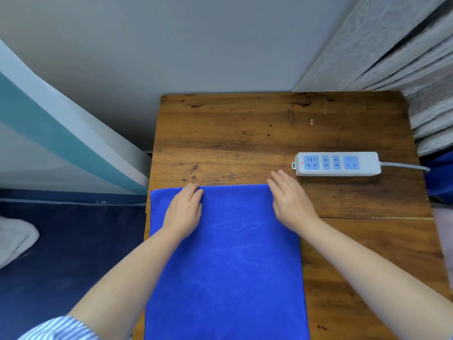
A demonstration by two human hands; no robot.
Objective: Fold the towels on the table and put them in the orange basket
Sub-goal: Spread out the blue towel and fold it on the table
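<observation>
- Head view: blue towel [228,266] spread flat on wooden table [245,133], running from the near edge toward 12 o'clock along the table's left side.
- Left hand [183,212] resting palm down near the towel's far-left corner, fingers straight and together, released, grasping nothing.
- Right hand [291,202] lying flat over the far-right corner, fingertips reaching past the hem onto bare wood, likewise released.
- White power strip [337,163] with blue sockets at 2 o'clock from the towel, just beyond the right fingertips and apart from them, cord trailing off toward 3 o'clock.
- Grey curtain [397,57] hanging at the far right, striped sleeve [58,328] showing at 7 o'clock.
</observation>
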